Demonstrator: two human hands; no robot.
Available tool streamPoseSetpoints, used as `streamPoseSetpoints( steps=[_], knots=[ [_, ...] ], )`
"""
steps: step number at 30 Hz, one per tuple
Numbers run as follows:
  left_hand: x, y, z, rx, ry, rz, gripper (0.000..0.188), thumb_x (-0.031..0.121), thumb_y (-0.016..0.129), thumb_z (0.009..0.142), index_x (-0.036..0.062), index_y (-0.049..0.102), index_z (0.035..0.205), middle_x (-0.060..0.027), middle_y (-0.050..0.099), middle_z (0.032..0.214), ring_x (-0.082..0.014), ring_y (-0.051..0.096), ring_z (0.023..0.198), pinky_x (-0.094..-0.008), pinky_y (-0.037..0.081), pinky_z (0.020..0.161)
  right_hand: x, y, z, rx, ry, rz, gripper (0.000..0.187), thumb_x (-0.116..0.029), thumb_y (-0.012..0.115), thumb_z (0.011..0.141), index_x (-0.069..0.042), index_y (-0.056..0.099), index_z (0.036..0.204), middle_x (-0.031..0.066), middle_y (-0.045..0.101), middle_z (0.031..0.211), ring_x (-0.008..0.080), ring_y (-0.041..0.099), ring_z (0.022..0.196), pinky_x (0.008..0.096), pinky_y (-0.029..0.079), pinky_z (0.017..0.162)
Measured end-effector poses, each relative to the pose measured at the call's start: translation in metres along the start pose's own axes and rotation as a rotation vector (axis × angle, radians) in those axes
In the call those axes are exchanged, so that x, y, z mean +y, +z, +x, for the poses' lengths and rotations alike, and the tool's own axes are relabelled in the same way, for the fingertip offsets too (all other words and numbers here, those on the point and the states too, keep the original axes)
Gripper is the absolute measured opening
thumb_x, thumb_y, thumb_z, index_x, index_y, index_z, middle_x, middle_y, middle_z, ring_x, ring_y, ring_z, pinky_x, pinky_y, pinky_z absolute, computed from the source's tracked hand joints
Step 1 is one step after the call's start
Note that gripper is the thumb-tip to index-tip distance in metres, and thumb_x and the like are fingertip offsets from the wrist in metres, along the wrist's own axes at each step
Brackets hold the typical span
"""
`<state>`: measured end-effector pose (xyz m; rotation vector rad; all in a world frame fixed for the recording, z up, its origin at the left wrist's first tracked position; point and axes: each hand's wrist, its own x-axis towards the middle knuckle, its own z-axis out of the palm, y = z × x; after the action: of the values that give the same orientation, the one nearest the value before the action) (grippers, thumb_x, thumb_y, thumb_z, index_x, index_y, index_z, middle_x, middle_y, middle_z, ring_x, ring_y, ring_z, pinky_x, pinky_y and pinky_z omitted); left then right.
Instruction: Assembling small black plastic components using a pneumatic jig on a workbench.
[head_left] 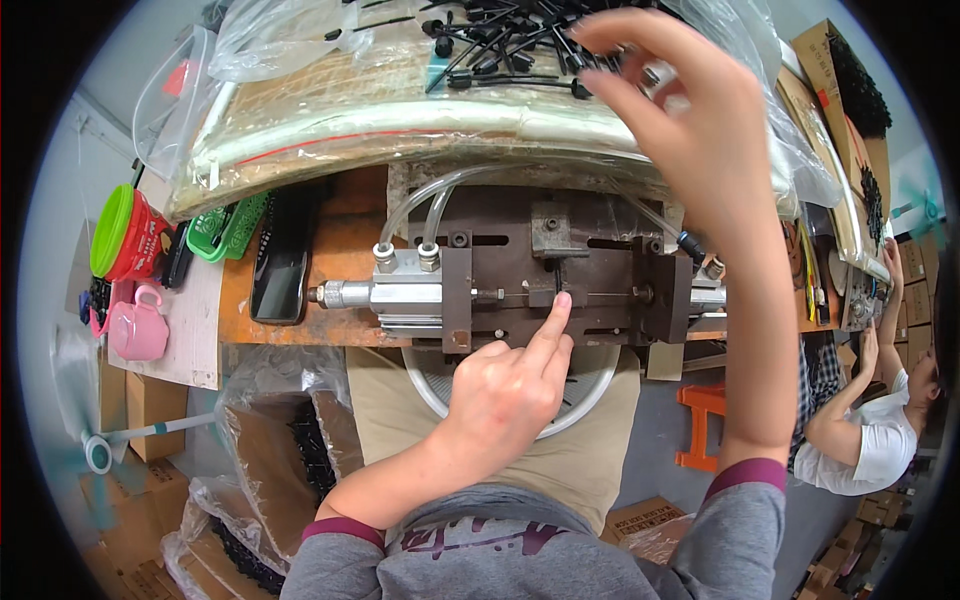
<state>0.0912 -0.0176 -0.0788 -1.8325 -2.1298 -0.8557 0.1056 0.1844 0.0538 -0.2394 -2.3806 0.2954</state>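
Observation:
My left hand (pixel 510 395) stretches its index finger down onto a small black part (pixel 561 275) in the middle of a dark metal fixture (pixel 600 215); its other fingers are partly bent. Silver pneumatic cylinders (pixel 408 295) are mounted at the fixture's two sides, with thin rods pointing inward. Above and to the right, my right hand (pixel 690 110) is raised with thumb and fingers apart, nothing seen between them. Its fingertips are close to a pile of thin black plastic parts (pixel 510 45) with thick heads, which resemble cable ties. The pile rests on a plastic-covered board (pixel 330 125).
Clear air hoses (pixel 410 205) arch behind the fixture. To the left lie a black phone (pixel 285 255), a green basket (pixel 228 228), a red tub (pixel 130 235) and a pink cup (pixel 140 325). A white basin (pixel 430 390) is below the bench edge. Another person (pixel 870 430) works at right.

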Motion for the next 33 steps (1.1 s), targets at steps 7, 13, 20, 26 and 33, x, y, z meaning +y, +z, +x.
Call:
streamPoseSetpoints(
  steps=[7,13,20,26,33],
  knots=[
    [0.001,-0.021,-0.003,-0.091,0.012,-0.236,0.025,0.011,0.080,0.071,0.0046,0.071,0.093,-0.0132,0.067,0.126,-0.0172,0.059,0.054,-0.0271,0.049,0.055,0.033,0.078,0.100,-0.364,-0.456,-0.414,0.015,-0.006,0.063,0.084,-0.004,0.067,0.098,0.0137,0.070,0.099,0.0314,0.067,0.091,0.0396,0.054,0.082],
    [0.002,-0.046,-0.018,-0.161,0.027,-0.367,0.049,0.030,0.085,0.071,0.0076,0.071,0.113,-0.0081,0.067,0.127,-0.0147,0.056,0.056,-0.0237,0.046,0.054,0.032,0.082,0.104,-0.553,-0.375,-0.516,0.052,0.009,0.062,0.079,-0.012,0.060,0.127,0.0091,0.067,0.117,0.0292,0.064,0.111,0.0413,0.055,0.089],
    [-0.006,-0.049,-0.026,-0.061,0.077,-0.466,0.052,0.030,0.087,0.068,0.0072,0.072,0.113,-0.0087,0.071,0.120,-0.0134,0.059,0.058,-0.0233,0.046,0.053,0.047,0.052,0.083,-0.495,-0.357,-0.459,0.035,-0.006,0.068,0.082,-0.007,0.065,0.117,0.0089,0.066,0.111,0.0311,0.064,0.107,0.0434,0.054,0.089],
    [-0.009,-0.055,-0.025,-0.007,0.079,-0.521,0.053,0.030,0.088,0.067,0.0052,0.073,0.111,-0.0098,0.073,0.114,-0.0144,0.063,0.062,-0.0230,0.047,0.054,0.053,0.018,0.084,-0.319,0.215,0.222,0.025,-0.019,0.077,0.084,0.000,0.072,0.099,0.0053,0.067,0.076,0.0122,0.060,0.065,0.0281,0.049,0.061],
    [-0.020,-0.060,-0.006,0.211,0.078,-0.582,0.045,0.018,0.085,0.074,-0.0003,0.070,0.112,-0.0161,0.072,0.113,-0.0179,0.070,0.077,-0.0238,0.054,0.065,0.094,-0.024,0.053,-0.173,0.301,0.666,0.033,-0.023,0.071,0.092,0.001,0.066,0.114,0.0085,0.068,0.097,0.0042,0.058,0.072,0.0179,0.048,0.063]
  ],
)
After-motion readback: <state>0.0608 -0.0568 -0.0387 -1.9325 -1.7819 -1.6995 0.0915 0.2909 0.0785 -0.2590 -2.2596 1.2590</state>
